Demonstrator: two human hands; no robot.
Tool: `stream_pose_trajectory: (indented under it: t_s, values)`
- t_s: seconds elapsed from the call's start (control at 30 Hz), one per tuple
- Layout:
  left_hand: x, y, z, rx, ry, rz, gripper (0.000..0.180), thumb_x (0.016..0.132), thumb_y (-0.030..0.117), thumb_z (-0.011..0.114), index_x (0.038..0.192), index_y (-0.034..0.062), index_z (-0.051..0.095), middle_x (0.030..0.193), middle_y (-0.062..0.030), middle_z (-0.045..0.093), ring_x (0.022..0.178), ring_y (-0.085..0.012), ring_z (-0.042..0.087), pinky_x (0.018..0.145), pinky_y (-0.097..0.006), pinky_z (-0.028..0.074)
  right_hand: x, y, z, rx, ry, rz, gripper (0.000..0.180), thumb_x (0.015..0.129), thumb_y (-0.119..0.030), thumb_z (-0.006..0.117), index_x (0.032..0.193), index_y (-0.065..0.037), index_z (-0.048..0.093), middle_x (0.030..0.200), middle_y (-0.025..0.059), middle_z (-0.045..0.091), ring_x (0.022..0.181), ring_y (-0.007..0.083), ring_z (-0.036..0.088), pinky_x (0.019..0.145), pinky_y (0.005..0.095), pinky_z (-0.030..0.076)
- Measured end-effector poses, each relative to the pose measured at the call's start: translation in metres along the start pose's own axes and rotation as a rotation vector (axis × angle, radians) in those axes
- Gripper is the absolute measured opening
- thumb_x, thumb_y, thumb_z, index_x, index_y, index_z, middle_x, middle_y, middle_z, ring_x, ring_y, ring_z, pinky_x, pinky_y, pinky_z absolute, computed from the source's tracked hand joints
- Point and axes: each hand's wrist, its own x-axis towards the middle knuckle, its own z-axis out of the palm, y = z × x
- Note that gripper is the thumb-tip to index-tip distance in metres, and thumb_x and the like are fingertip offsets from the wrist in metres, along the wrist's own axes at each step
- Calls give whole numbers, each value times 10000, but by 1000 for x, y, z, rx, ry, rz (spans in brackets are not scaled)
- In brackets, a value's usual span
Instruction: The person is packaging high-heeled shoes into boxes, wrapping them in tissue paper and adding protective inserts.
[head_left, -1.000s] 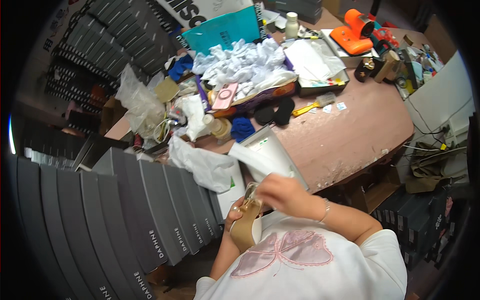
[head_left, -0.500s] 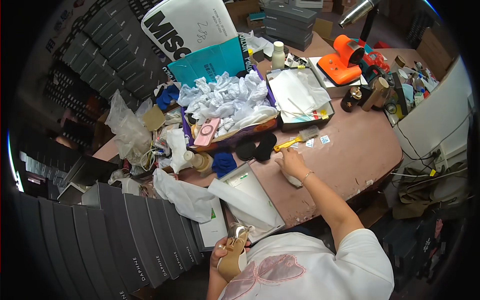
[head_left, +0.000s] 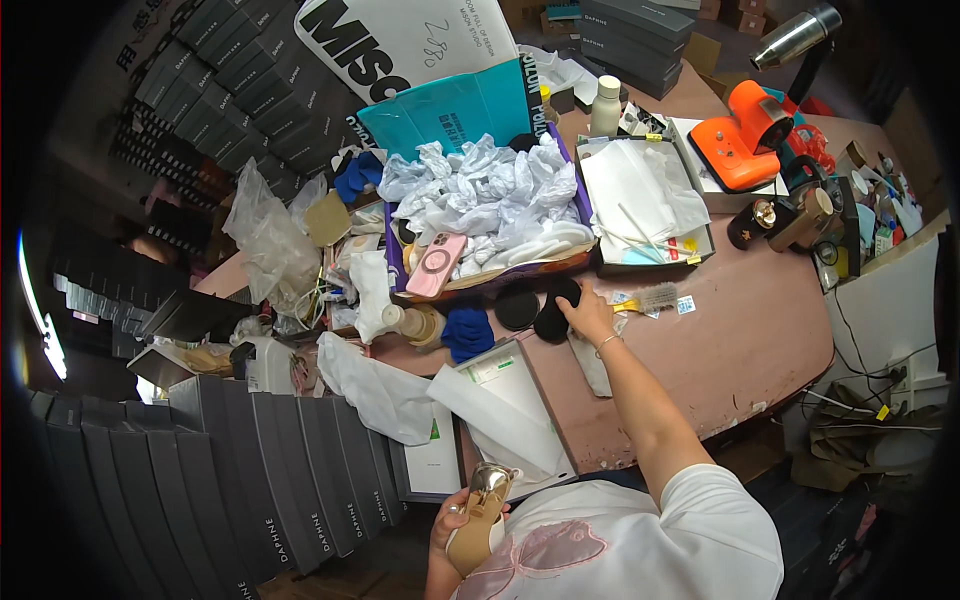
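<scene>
My left hand (head_left: 446, 526) is closed around a tan shoe (head_left: 476, 538) with a shiny metallic toe, held close to my shirt at the lower middle. Out over the pink table, my right hand (head_left: 592, 318) has its fingertips at the right edge of a black pad (head_left: 552, 318) and seems to pinch it. Beside that lies a second black pad (head_left: 517, 308), rounder in shape. A brush (head_left: 652, 299) with a yellow handle rests just right of my right hand, its handle end partly hidden. Under my right wrist is a pale, flattish item (head_left: 590, 365) whose kind I cannot tell.
An open shoe box (head_left: 520, 400) with white wrapping paper sits between my hands. Beyond stand a purple-edged box of crumpled paper (head_left: 490, 200), a pink phone (head_left: 437, 264) and an orange device (head_left: 742, 140). Grey shoe boxes (head_left: 285, 470) line the left; a blue cloth (head_left: 467, 335) lies nearby.
My right hand has shifted left from the brush handle to the black pad. My left hand still holds the shoe, now tilted slightly differently. The whole view has swung a little.
</scene>
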Motion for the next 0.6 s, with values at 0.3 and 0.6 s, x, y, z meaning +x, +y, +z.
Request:
stream_pose_trajectory:
  t_s: [0.3, 0.6]
  values:
    - [15, 17, 2, 71, 4, -61, 743, 650, 236, 653, 1237, -148, 409, 1096, -318, 583, 1014, -379, 627, 944, -442, 505, -7, -33, 4, -84, -9, 35, 746, 740, -342, 682, 1353, -50, 371, 1171, 228, 558, 1151, 361, 509, 957, 554, 357]
    - [25, 17, 7, 28, -37, -60, 753, 656, 283, 643, 1232, -154, 435, 1102, -289, 591, 984, -360, 631, 909, -416, 503, -33, -56, -14, 170, 10, -546, 636, 716, -76, 611, 1317, -19, 411, 1198, 245, 516, 1103, 416, 504, 932, 456, 427]
